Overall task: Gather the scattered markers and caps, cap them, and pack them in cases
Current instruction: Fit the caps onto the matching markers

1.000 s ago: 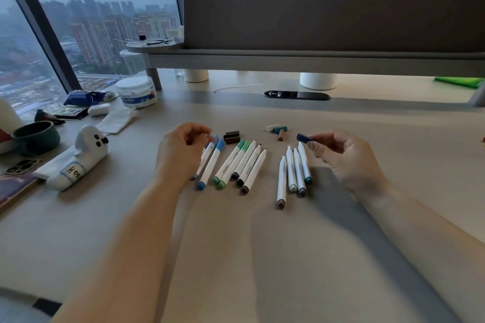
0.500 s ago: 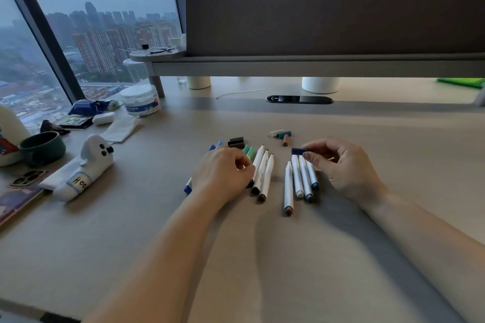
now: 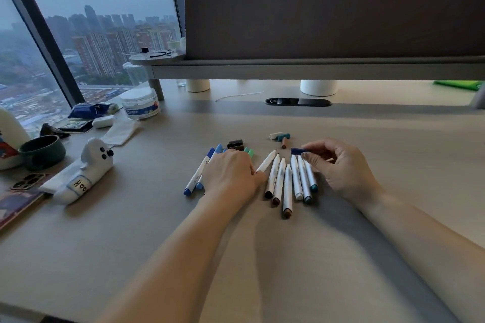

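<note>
- Currently, in the head view, my right hand (image 3: 343, 173) pinches a dark blue cap (image 3: 298, 151) just above the row of uncapped markers (image 3: 288, 186), ready to match it.
- My left hand (image 3: 231, 176) grips one white marker (image 3: 265, 164), tip angled toward that cap.
- Just beyond the row lie loose caps (image 3: 279, 136).
- Well to the left lies a ghost-shaped pouch (image 3: 86, 173), probably a case; its contents are hidden.

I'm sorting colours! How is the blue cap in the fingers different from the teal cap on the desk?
The dark blue cap is pinched by the right hand; the teal cap lies untouched on the desk. The dark blue cap is darker, the teal cap greener. Both are loose caps, on no marker.
</note>
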A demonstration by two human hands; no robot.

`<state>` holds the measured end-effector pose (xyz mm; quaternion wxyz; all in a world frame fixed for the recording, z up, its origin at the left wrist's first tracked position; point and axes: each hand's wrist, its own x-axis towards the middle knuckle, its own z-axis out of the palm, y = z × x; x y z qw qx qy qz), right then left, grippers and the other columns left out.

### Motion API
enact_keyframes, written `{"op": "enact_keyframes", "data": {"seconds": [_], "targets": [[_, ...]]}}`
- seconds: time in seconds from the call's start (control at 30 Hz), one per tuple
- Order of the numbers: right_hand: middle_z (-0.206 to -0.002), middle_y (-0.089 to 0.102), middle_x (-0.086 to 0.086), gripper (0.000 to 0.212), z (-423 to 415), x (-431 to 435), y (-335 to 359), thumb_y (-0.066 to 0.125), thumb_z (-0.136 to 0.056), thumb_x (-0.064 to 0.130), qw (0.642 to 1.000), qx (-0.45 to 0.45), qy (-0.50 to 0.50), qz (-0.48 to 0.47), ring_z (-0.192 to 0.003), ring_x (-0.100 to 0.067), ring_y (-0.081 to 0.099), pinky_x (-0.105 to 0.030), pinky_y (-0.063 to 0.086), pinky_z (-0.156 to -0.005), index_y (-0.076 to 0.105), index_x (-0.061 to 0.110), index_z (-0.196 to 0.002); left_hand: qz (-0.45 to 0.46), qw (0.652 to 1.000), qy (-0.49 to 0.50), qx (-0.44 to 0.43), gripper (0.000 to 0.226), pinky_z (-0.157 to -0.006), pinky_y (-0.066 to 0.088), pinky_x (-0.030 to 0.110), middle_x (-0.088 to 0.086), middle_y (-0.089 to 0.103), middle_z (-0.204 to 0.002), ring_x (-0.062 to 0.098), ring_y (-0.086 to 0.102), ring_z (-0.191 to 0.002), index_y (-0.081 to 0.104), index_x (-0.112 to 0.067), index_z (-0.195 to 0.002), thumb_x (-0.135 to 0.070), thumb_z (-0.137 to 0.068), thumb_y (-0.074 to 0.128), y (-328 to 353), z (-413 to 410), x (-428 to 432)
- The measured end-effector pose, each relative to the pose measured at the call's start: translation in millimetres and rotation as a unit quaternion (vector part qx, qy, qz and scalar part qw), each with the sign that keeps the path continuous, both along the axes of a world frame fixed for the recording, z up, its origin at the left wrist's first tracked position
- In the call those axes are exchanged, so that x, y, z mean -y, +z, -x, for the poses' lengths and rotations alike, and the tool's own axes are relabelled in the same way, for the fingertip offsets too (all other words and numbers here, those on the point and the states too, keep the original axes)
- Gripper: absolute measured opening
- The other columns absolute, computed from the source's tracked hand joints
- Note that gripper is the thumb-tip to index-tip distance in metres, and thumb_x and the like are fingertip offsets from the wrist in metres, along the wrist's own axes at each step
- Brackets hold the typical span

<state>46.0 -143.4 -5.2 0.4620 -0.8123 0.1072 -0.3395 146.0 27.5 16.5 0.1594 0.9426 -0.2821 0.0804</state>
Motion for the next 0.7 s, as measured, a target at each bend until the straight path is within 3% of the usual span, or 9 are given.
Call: {"op": "enact_keyframes", "data": {"seconds": [0.1,0.17,0.23,0.37,0.43,0.53,0.63,0.7], "targets": [[-0.08,0.068,0.002,0.012,2,1,1,0.069,-0.085,0.006,1.0,0.015,-0.008,-0.004,-0.065,0.004,0.057,-0.009,0.045,-0.064,0.07,0.017,-0.089,0.091,0.994,0.005,-0.062,0.022,-0.062,0.037,0.027,-0.007,0.06,-0.08,0.016,0.053,-0.074,0.068,-0.019,-0.083,-0.039,-0.086,0.058,2,-2,-4],[-0.08,0.068,0.0,0.01,2,0,2,0.068,-0.086,0.006,0.999,0.031,-0.017,-0.017,-0.064,0.004,0.056,-0.009,0.045,-0.063,0.07,0.015,-0.091,0.257,0.952,-0.01,-0.168,0.026,-0.058,0.034,0.026,-0.008,0.049,-0.055,0.014,0.042,-0.054,0.065,-0.009,-0.073,-0.032,-0.085,0.062,0,-6,-5],[-0.079,0.067,-0.002,0.008,2,0,4,0.067,-0.087,0.007,0.999,0.031,-0.018,-0.034,-0.062,0.003,0.054,-0.009,0.044,-0.06,0.07,0.012,-0.093,0.332,0.918,-0.021,-0.217,0.027,-0.056,0.032,0.027,-0.01,0.041,-0.047,0.012,0.035,-0.048,0.064,-0.006,-0.07,-0.028,-0.085,0.065,-2,-8,-4],[-0.078,0.065,0.003,0.009,0,-4,2,0.068,-0.086,0.009,0.999,-0.003,-0.03,0.011,-0.064,0.0,0.053,-0.01,0.043,-0.061,0.07,0.016,-0.091,0.212,0.97,-0.031,-0.112,0.017,-0.062,0.043,0.029,-0.012,0.056,-0.066,0.01,0.049,-0.062,0.062,-0.025,-0.075,-0.038,-0.086,0.062,-8,-2,1],[-0.079,0.064,0.003,0.008,-2,-5,-2,0.068,-0.087,0.014,0.996,-0.037,-0.053,0.066,-0.066,-0.006,0.052,-0.018,0.045,-0.065,0.069,0.02,-0.093,0.161,0.984,-0.041,-0.065,0.014,-0.063,0.044,0.027,-0.014,0.059,-0.08,0.008,0.051,-0.07,0.06,-0.03,-0.08,-0.042,-0.087,0.059,-8,2,4],[-0.076,0.059,0.012,0.007,-4,-5,-7,0.066,-0.088,0.019,0.987,-0.061,-0.075,0.126,-0.068,-0.011,0.051,-0.032,0.047,-0.069,0.068,0.022,-0.094,0.118,0.989,-0.067,-0.061,0.01,-0.065,0.046,0.024,-0.015,0.059,-0.089,0.004,0.053,-0.077,0.061,-0.034,-0.088,-0.043,-0.089,0.057,-11,5,8],[-0.075,0.058,0.016,0.006,-5,-5,-4,0.065,-0.089,0.016,0.992,-0.037,-0.078,0.09,-0.068,-0.005,0.052,-0.023,0.045,-0.068,0.068,0.017,-0.094,0.114,0.987,-0.091,-0.072,0.009,-0.07,0.052,0.03,-0.015,0.061,-0.088,0.004,0.054,-0.078,0.062,-0.035,-0.088,-0.043,-0.089,0.057,-14,6,9],[-0.08,0.063,0.011,0.005,-2,-2,1,0.065,-0.089,0.014,0.997,-0.017,-0.074,0.012,-0.071,-0.003,0.056,-0.014,0.046,-0.067,0.068,0.015,-0.094,0.121,0.984,-0.107,-0.078,0.009,-0.065,0.047,0.024,-0.015,0.059,-0.088,0.004,0.051,-0.074,0.062,-0.034,-0.091,-0.041,-0.09,0.058,-12,9,10]]}}
